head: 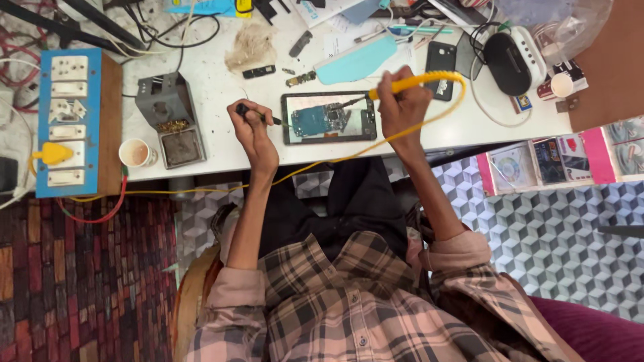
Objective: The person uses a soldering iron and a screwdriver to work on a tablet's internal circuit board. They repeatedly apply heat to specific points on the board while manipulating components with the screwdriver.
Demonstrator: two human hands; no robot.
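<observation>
An opened phone (329, 118) lies on the white workbench (221, 87), its blue circuit board (317, 121) exposed. My right hand (401, 100) grips a yellow-handled soldering iron (416, 82), its tip resting over the board's upper right. The iron's yellow cord (376, 144) loops down off the bench edge. My left hand (249, 127) holds a thin black tool (258, 115) whose point reaches the phone's left edge.
A grey soldering-iron stand (168, 117) and a small cup (136, 153) sit left of the phone. A blue socket board (67, 121) with a yellow plug lies far left. Phone parts, a black phone (441, 60), cables and a black device (508, 64) crowd the back.
</observation>
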